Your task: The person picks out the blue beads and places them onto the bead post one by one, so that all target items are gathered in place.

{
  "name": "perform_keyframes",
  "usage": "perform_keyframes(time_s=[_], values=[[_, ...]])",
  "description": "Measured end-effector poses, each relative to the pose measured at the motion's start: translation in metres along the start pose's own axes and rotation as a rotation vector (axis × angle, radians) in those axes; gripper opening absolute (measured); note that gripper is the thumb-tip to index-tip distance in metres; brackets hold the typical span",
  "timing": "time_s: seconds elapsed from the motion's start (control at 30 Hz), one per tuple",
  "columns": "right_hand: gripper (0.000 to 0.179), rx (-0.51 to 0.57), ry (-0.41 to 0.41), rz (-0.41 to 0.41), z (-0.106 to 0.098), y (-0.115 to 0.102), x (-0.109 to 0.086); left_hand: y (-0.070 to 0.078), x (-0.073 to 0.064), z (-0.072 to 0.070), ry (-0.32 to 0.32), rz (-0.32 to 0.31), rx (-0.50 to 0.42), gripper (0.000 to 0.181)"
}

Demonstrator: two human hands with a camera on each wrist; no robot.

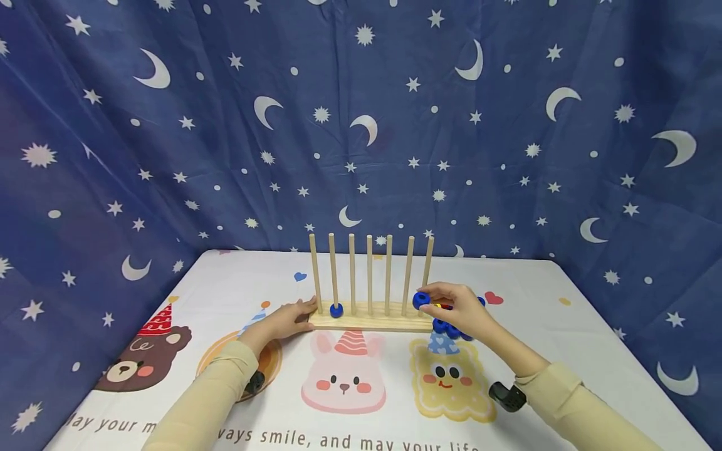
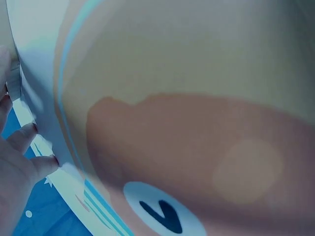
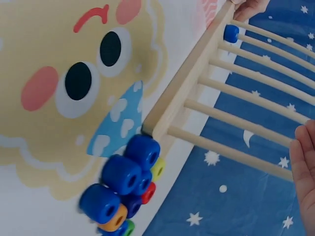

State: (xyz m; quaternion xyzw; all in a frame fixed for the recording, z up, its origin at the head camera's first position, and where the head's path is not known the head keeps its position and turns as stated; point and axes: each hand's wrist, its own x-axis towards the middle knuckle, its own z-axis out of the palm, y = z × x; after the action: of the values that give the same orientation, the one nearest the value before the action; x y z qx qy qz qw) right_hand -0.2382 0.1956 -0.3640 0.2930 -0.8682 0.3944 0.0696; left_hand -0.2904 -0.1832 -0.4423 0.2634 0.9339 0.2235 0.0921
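A wooden peg rack (image 1: 361, 322), with several upright pegs on a long base, stands on the table. One blue bead (image 1: 336, 311) sits low on its second peg from the left. My left hand (image 1: 284, 318) holds the base's left end between thumb and fingers; only part of that hand (image 2: 19, 167) shows in the left wrist view. Beside the rightmost peg, my right hand (image 1: 459, 307) pinches another blue bead (image 1: 420, 300) above the base. In the right wrist view, fingers (image 3: 307, 162) of this hand appear at the right edge, and the pinched bead is out of sight.
Loose blue beads (image 3: 120, 174) lie against the rack's right end, with red, yellow, orange and green ones among them. A white tablecloth (image 1: 524, 313) with printed cartoon figures covers the table. Behind it hangs a blue curtain (image 1: 395, 125) with moons and stars.
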Motion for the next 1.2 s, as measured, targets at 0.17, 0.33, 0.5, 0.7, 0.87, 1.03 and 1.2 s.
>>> perform_keyframes(time_s=[0.17,0.33,0.5,0.7,0.87,1.03,1.2], values=[[0.03,-0.028,-0.031,-0.036,-0.001,-0.008,0.014,-0.002,-0.001,-0.004,0.014,-0.004,0.0,0.06],[0.029,-0.03,-0.078,-0.059,-0.003,-0.015,0.022,-0.002,-0.001,-0.004,0.011,-0.008,-0.01,0.06],[0.03,-0.042,-0.099,-0.066,-0.002,-0.021,0.025,-0.001,0.0,-0.001,0.001,-0.002,-0.014,0.061],[0.031,-0.029,-0.063,-0.037,0.001,-0.024,0.032,-0.001,-0.002,0.0,0.004,0.006,-0.014,0.062],[0.034,0.003,-0.034,-0.019,0.003,-0.028,0.038,-0.002,-0.002,0.0,0.006,-0.009,-0.003,0.062],[0.035,0.038,-0.015,-0.019,0.005,-0.031,0.044,0.0,-0.002,0.0,0.003,-0.012,-0.009,0.062],[0.036,0.053,0.011,-0.031,0.008,-0.035,0.047,-0.002,-0.001,0.001,0.006,-0.007,-0.002,0.061]])
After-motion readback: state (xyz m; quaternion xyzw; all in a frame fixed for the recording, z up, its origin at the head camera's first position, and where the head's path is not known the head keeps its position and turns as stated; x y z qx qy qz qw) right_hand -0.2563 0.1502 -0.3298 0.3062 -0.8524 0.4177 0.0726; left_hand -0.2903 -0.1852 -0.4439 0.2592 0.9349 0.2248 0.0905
